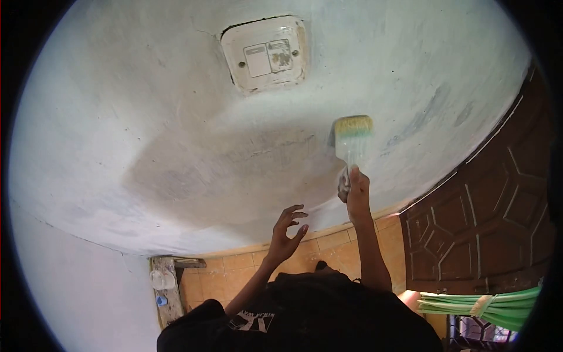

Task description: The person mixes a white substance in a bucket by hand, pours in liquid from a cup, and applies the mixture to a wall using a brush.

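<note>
A wide paintbrush (pixel 353 141) with yellowish bristles and a pale ferrule is held bristles-up against or close to the whitish wall (pixel 234 158). My right hand (pixel 354 190) is wrapped round its handle, thumb along the front. To the left and lower, my left hand (pixel 288 233) hangs in front of the wall with fingers apart and curved, holding nothing. Above and left of the brush, a white switch plate (pixel 264 54) with two rockers is set in the wall; its right rocker is smudged with paint or dirt.
A brown carved door (pixel 481 217) stands at the right, with a green curtain (pixel 481 306) below it. Orange floor tiles (pixel 234 264) run along the wall's foot. At the lower left, a wooden bench (pixel 170 302) holds a whitish container (pixel 163 280) and a small blue item (pixel 161 300).
</note>
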`<move>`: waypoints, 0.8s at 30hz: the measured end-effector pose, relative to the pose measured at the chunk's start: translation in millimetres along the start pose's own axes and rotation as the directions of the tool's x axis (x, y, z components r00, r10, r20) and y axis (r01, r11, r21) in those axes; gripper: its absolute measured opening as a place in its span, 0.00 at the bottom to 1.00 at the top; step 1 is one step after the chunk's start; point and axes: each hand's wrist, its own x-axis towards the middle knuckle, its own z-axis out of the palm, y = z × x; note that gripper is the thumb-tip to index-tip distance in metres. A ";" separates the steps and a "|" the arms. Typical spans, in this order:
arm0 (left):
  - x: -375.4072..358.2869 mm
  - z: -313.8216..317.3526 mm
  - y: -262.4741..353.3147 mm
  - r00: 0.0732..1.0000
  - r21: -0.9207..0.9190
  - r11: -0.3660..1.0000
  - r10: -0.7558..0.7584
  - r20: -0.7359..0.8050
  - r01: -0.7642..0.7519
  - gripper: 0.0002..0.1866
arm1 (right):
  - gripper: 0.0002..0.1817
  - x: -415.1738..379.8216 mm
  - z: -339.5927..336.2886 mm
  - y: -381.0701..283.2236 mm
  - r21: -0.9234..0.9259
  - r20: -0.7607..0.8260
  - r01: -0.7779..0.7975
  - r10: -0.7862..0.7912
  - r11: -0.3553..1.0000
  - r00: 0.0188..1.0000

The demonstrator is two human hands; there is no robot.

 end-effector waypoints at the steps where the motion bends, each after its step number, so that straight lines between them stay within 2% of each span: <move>1: 5.4 3.9 0.3 1.000 -0.019 1.000 -0.004 0.007 0.004 0.16 | 0.26 7.7 0.1 -5.7 -0.029 0.019 0.050 -0.049 0.998 0.999; 4: 16.8 12.1 6.1 0.996 0.040 0.996 0.076 -0.041 -0.075 0.16 | 0.27 9.7 -28.6 49.0 -0.047 0.027 -0.031 0.033 0.998 0.999; 6: 23.7 15.5 6.4 0.994 0.062 0.995 0.080 -0.068 -0.076 0.16 | 0.27 -11.3 -46.6 78.9 -0.152 0.017 -0.091 0.095 0.984 0.995; 10: 28.5 28.2 8.2 0.995 0.093 0.993 0.076 -0.066 -0.070 0.16 | 0.26 -30.2 -45.5 45.6 -0.095 0.067 -0.029 0.036 0.995 0.997; 14: 25.9 46.9 9.5 0.992 0.099 0.993 0.068 -0.108 -0.057 0.15 | 0.25 7.5 -35.6 -8.4 -0.089 0.115 0.050 -0.040 0.995 0.993; 17: 19.7 54.2 11.4 0.983 0.104 0.994 0.061 -0.172 -0.043 0.15 | 0.25 21.8 -44.9 10.0 -0.088 0.142 0.015 -0.002 0.996 0.990; 20: 14.4 58.2 11.6 0.971 0.136 0.990 0.061 -0.230 -0.030 0.15 | 0.25 -1.6 -83.6 84.9 -0.220 0.112 -0.025 0.051 0.975 0.992; 23: 5.4 56.0 -1.8 0.964 0.122 0.992 0.010 -0.265 0.023 0.15 | 0.24 -33.7 -84.9 66.2 -0.117 0.066 -0.250 0.259 0.961 0.964; 24: 6.1 56.0 -4.2 0.965 0.126 0.992 0.016 -0.261 0.018 0.15 | 0.24 -31.0 -85.9 56.8 -0.158 0.076 -0.157 0.170 0.975 0.983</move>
